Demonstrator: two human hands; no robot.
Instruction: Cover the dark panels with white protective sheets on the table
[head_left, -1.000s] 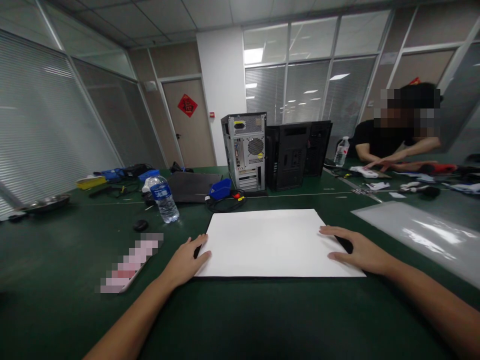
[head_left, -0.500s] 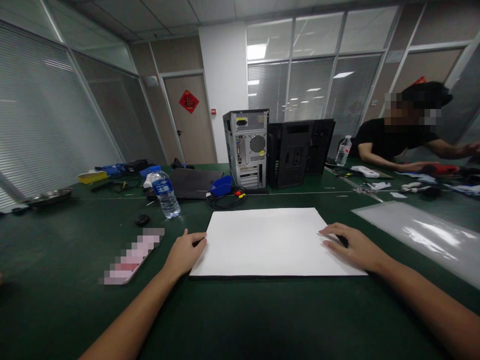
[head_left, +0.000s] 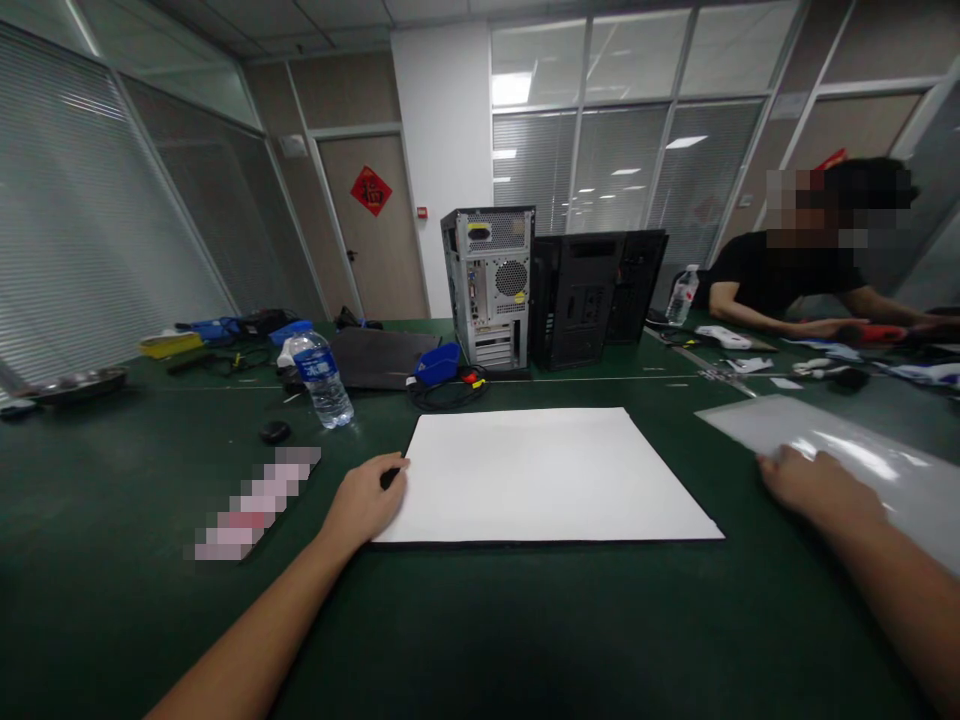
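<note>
A flat white sheet (head_left: 540,475) with a thin dark border under its edges lies in front of me on the green table. At its left edge is my left hand (head_left: 369,498), thumb and fingers curled together on the edge. My right hand (head_left: 821,490) is off to the right, away from the white sheet. It is over the near-left edge of a clear plastic sheet (head_left: 911,475). Its fingers are bent and slightly blurred, so whether they grip the plastic does not show.
Beyond the white sheet stand a computer case (head_left: 491,290) and black panels (head_left: 581,300). Left are a water bottle (head_left: 322,380), a round black object (head_left: 275,432) and a blurred-out pink item (head_left: 259,505). Cables (head_left: 450,395) lie behind. A person (head_left: 787,275) sits far right.
My right hand has left the right edge of the white sheet and moved right to the clear plastic. My left hand stays at the left edge.
</note>
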